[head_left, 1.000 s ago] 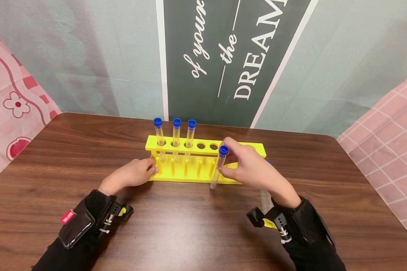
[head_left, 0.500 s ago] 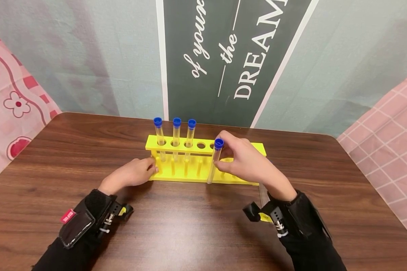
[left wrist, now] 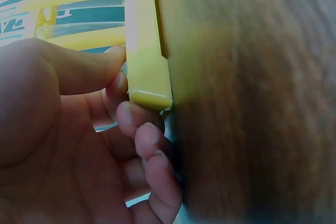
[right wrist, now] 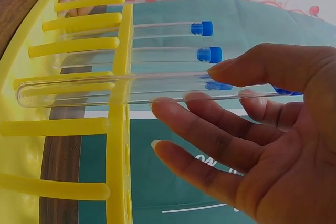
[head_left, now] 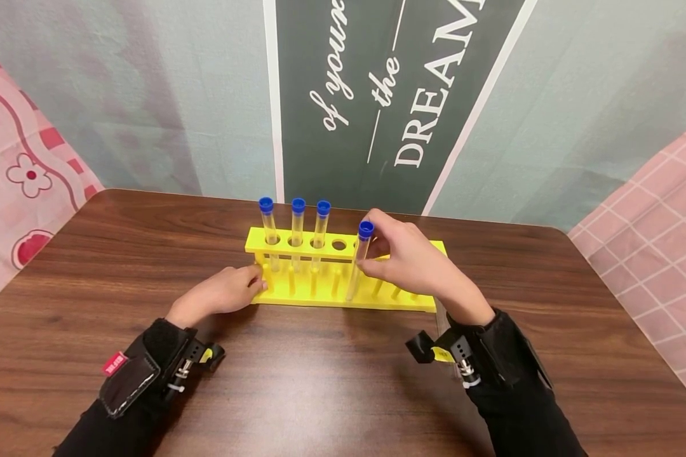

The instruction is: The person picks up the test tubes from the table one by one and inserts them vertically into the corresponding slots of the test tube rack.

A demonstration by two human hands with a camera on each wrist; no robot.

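Note:
A yellow test tube rack (head_left: 303, 298) stands on the brown table. Several pegs rise from its base, and its top bar has a row of round holes. Three clear test tubes (head_left: 296, 223) with blue caps fill the leftmost holes. My left hand (head_left: 224, 292) grips the left end of the rack's base, thumb and index finger pinching the yellow edge (left wrist: 149, 77). With thumb and fingers, my right hand (head_left: 417, 260) pinches another blue-capped test tube (right wrist: 68, 92), slightly tilted. This tube appears in front of the top bar, its bottom over the base. The right hand hides the rack's right-hand holes.
A thin greyish strip (head_left: 441, 322) lies on the table (head_left: 320, 381) under my right forearm, mostly hidden. Behind the table hangs a cloth backdrop (head_left: 217, 95) with white lettering on a dark panel.
My right hand has moved the pinched tube left and away from me, so its bottom now overlaps the rack's base instead of the table. The left hand keeps its place.

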